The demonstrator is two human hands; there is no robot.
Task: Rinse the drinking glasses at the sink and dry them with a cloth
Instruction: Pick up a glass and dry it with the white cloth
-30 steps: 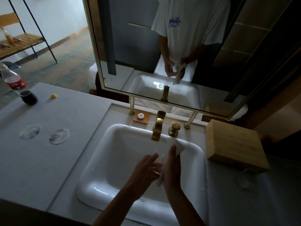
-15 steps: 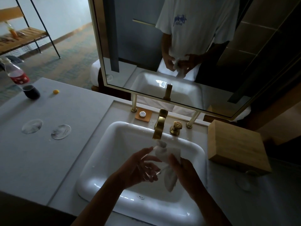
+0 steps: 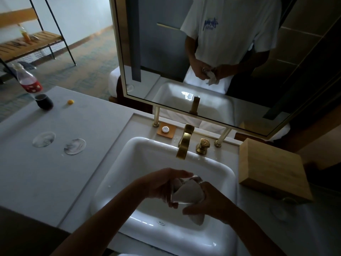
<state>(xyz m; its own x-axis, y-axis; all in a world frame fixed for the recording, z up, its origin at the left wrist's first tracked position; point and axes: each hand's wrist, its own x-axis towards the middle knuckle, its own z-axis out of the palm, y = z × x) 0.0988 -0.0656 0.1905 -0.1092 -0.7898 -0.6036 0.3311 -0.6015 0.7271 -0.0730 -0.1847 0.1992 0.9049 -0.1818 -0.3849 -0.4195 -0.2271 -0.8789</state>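
Drying step, over the white sink basin. My left hand is closed around the side of a clear drinking glass, holding it tilted above the middle of the basin. My right hand is curled around a white cloth, which now fills the mouth of the glass; a loose tail hangs below my right fingers. A second ago the cloth stood upright between my hands, outside the glass; it has since been pushed inside, so I judge the wiping of the interior to be under way. The brass faucet, at the far rim, shows no visible stream. Two wet rings mark the counter to the left.
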